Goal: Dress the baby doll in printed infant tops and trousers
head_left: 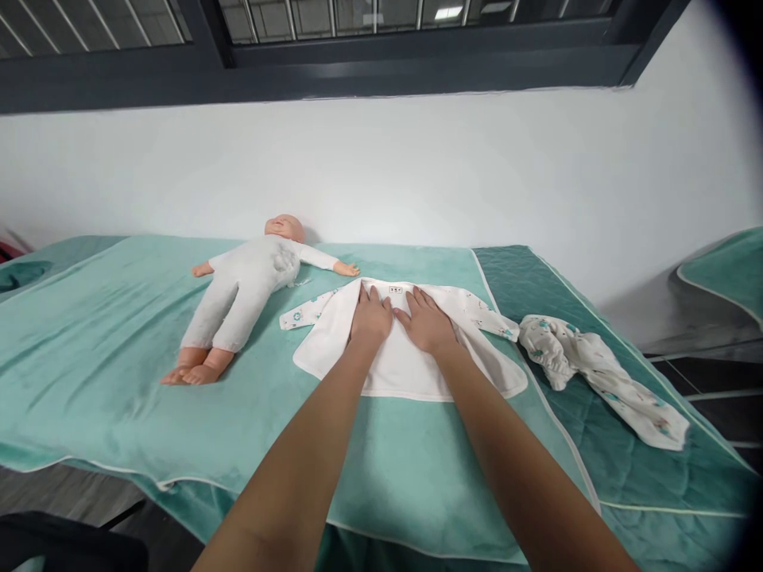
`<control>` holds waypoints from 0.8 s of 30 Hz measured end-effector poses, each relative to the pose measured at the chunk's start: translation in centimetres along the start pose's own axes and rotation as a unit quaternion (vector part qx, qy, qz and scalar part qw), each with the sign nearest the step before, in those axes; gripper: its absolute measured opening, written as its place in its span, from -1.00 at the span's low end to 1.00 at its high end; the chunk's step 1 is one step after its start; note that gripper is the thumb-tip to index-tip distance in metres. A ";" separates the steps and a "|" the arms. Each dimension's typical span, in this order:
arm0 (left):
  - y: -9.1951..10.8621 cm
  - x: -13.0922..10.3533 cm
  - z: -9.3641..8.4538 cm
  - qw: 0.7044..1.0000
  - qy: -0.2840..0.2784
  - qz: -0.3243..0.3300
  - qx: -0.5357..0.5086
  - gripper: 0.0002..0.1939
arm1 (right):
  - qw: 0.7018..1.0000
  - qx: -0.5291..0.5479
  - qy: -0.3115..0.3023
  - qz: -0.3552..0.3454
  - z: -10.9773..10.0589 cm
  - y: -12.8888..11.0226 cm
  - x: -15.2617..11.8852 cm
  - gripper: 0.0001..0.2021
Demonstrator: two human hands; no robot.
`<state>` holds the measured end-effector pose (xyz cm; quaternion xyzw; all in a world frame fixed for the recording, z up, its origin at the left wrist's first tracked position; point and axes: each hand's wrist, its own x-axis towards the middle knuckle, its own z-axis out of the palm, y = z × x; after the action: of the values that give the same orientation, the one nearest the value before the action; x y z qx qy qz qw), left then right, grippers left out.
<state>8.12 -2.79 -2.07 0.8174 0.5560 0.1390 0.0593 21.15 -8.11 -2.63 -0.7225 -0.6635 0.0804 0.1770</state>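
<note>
A small white shirt (411,373) with patterned sleeves lies opened out on the green cover (149,429), its inside facing up and a label at the neck. My left hand (370,318) rests flat on it, left of the label, fingers stretched towards the neckline. Just right of the label, my right hand (426,319) lies palm down on the cloth with its fingers apart. Neither hand grips anything. A baby doll (244,274) in a white suit lies on its back to the left, one arm reaching towards the shirt.
Crumpled patterned white clothing (602,369) lies at the right on a darker green quilted mat (668,477). A white wall (381,175) rises behind the bed, below a dark window frame (417,67). A black object (65,544) stands at the lower left.
</note>
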 end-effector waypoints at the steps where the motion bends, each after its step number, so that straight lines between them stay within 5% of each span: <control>1: 0.0 0.0 0.1 1.000 0.003 -0.002 0.000 -0.54 | 1.000 0.000 -0.003 0.005 0.0 0.0 0.0 -0.31; 24: 0.3 -0.2 -0.2 0.997 0.047 -0.048 -0.040 -0.50 | 1.000 -0.004 0.012 -0.001 0.2 0.1 0.1 -0.31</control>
<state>8.24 -3.08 -1.80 0.7789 0.5911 0.1968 0.0723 21.19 -8.03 -2.84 -0.7235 -0.6623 0.0688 0.1820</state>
